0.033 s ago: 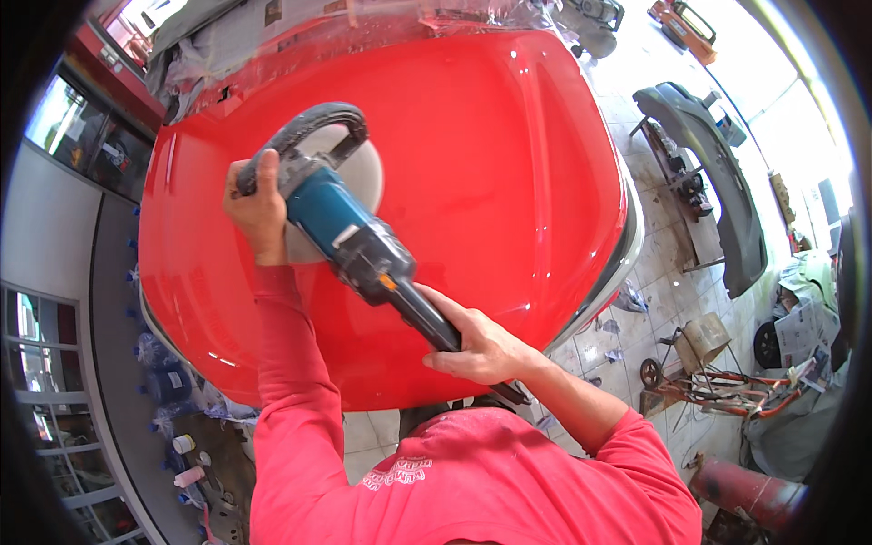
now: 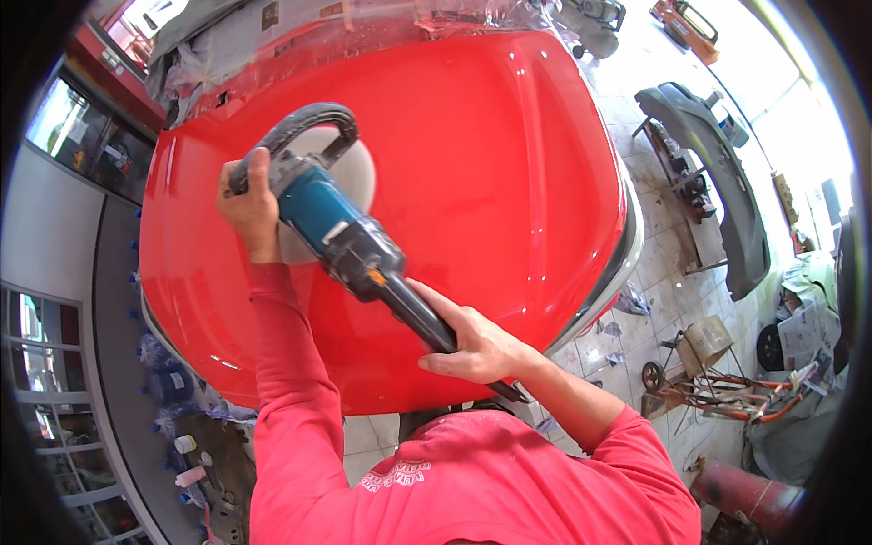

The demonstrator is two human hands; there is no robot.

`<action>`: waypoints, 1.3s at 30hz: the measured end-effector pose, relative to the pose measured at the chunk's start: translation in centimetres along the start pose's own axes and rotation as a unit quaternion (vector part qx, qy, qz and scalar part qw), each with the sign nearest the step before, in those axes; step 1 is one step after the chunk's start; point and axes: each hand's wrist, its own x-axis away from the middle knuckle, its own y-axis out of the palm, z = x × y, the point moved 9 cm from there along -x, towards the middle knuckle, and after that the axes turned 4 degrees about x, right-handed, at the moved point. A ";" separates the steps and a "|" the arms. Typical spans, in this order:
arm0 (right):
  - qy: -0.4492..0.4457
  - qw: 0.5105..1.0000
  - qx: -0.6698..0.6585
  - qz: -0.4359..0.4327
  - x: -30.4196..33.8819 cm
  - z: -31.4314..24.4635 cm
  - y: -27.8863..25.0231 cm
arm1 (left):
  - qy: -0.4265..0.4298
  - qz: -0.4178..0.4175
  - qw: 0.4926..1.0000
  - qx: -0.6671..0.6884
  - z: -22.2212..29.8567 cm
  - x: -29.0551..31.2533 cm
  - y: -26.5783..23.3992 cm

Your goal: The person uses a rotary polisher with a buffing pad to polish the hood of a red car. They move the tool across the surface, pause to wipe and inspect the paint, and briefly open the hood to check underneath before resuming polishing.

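Note:
A teal and black electric polisher lies slantwise over a glossy red car hood. Its round pale pad rests on the paint, partly hidden under the machine body. My left hand is closed round the left end of the black loop handle, thumb raised along it. Farther back toward me, my right hand wraps the rear black grip. A dark cord end shows below that hand, near the hood's front edge.
Plastic sheeting and masking paper cover the car beyond the hood. To the right, a dark bumper sits on a stand. A wheeled metal cart and a red cylinder stand lower right. Bottles line the left wall.
The polisher and both my hands have shifted slightly left across the hood. My grip on it stays the same.

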 end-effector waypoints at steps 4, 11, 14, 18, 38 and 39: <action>-0.034 0.999 -0.028 0.018 -2.4 0.0 -5.4 | -0.028 0.023 0.999 -0.006 -1.7 -3.1 4.9; -0.010 0.990 -0.101 0.096 -2.7 0.2 -16.0 | 0.255 -0.150 0.942 -0.160 -5.5 -8.6 21.8; 0.004 0.977 -0.141 0.163 -2.1 1.1 -21.6 | 0.199 -0.169 0.962 -0.086 -5.8 -8.8 32.7; -0.002 0.955 -0.175 0.239 -2.0 0.6 -24.9 | 0.058 -0.192 0.976 0.090 -3.0 -6.5 42.5; -0.017 0.996 -0.082 0.022 -15.0 -6.8 -16.2 | -0.025 -0.102 0.993 -0.055 -8.0 -19.0 15.3; -0.005 0.996 -0.083 0.022 -14.9 -6.9 -16.8 | -0.051 -0.104 0.993 -0.026 -8.6 -19.2 15.5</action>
